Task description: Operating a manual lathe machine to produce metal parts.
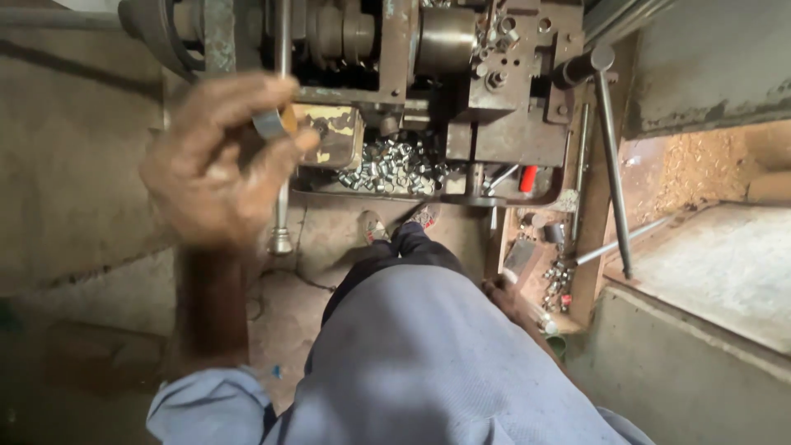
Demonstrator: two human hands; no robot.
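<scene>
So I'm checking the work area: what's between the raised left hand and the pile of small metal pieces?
In the head view, a yellowish worn metal box sits between the left hand and the metal pieces.

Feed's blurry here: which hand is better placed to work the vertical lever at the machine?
Probably the left hand: raised beside the vertical lever, pinching a small metal piece. The right hand hangs low by the leg.
</scene>
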